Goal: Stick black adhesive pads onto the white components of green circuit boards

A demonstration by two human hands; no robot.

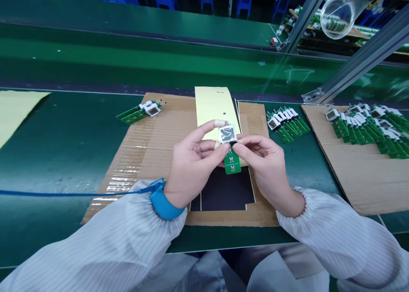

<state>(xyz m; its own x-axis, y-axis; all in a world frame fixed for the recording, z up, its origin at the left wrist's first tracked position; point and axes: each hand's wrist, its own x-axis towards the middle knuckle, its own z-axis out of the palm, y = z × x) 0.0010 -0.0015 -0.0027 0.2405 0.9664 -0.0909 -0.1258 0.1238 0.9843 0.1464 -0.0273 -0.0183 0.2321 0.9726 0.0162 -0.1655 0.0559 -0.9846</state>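
My left hand (194, 156) and my right hand (262, 160) together pinch a small green circuit board (232, 161) with a white-framed display (227, 134) at its top. They hold it above a cardboard sheet (153, 143) on the green bench. The left thumb and forefinger grip the display's left side. The right fingertips press a small black strip at the join between display and board. A blue wrist strap (162, 202) with a blue cord circles my left wrist. Under the hands lie a yellow backing sheet (212, 104) and a black sheet (226, 194).
Two similar boards (140, 111) lie at the cardboard's far left corner. A row of several boards (287, 121) sits right of the cardboard. Several more (367, 126) cover a second cardboard (361, 177) at far right. A magnifier lens (338, 15) hangs from an aluminium frame (361, 58) above.
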